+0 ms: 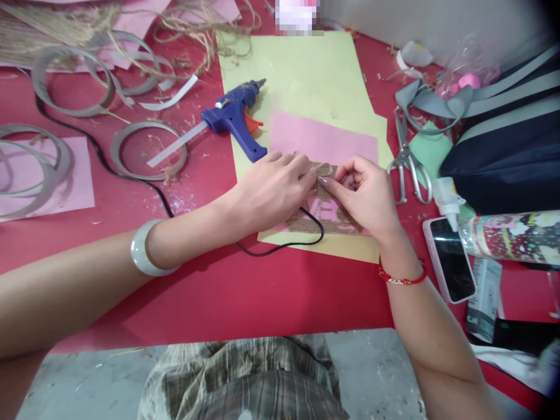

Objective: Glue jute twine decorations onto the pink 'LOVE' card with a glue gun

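Note:
A pink sheet of paper (326,137) lies on pale yellow paper (301,70), with brown jute twine (324,169) stuck across its lower part. My left hand (280,184) rests over the left side of the twine work, fingers curled down and fingertips mostly hidden. From the right, my right hand (367,192) pinches thumb against fingers at the twine, close to the left fingertips. Just beyond my left hand, a blue glue gun (238,114) lies on its side with a glue stick in its back; its black cord (280,249) loops below my hands.
Grey tape rings (184,153) and loose twine (210,35) cover the left and far left of the red table (271,297). On the right are scissors (406,157), a small white glue bottle (447,198), a phone (450,259), a patterned bottle (520,236) and a dark bag (503,151).

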Available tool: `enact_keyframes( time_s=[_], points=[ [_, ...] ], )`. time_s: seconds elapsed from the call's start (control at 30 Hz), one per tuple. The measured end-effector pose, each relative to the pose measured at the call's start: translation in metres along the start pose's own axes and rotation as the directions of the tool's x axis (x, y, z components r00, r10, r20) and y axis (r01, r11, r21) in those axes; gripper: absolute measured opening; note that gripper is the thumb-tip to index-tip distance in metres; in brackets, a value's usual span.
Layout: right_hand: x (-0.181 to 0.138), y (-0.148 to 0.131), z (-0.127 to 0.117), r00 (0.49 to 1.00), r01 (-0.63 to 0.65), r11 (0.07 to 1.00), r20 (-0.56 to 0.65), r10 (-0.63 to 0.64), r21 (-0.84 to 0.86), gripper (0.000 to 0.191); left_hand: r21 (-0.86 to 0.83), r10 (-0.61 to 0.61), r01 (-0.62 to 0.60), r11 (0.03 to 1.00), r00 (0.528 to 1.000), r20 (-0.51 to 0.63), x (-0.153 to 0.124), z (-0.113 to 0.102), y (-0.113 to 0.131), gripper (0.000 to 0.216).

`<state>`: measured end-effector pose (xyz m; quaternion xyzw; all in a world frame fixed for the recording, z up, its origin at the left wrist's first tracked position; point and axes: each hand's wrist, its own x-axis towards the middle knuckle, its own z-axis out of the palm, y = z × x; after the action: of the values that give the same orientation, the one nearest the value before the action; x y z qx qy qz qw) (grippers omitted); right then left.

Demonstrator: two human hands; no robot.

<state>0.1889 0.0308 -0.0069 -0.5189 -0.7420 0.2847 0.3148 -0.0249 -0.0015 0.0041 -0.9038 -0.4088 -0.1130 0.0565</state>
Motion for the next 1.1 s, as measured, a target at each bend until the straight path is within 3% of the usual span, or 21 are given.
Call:
enact_keyframes(
  time_s=[0.17, 0.43, 1.1],
  points=[
    [0.0004, -0.0003, -0.0002, 1.000, -0.006, 1.000, -0.004, 0.006, 0.000, 0.046, -0.032, -0.018, 0.019, 0.999, 1.000, 0.009, 0.0002, -0.0012, -0.0011, 0.027],
    [0.0029, 0.0039, -0.0085, 0.995, -0.085, 0.986, 0.073, 0.075, 0.146, 0.052, -0.047, -0.025, 0.027, 0.999, 0.999, 0.033, 0.0007, -0.0025, -0.0016, 0.030],
    [0.0027, -0.0012, 0.0005, 0.999, -0.033, 0.999, 0.001, 0.033, 0.010, 0.050, -0.039, -0.030, 0.030, 0.999, 0.999, 0.016, -0.0002, -0.0010, -0.0021, 0.032]
  ],
)
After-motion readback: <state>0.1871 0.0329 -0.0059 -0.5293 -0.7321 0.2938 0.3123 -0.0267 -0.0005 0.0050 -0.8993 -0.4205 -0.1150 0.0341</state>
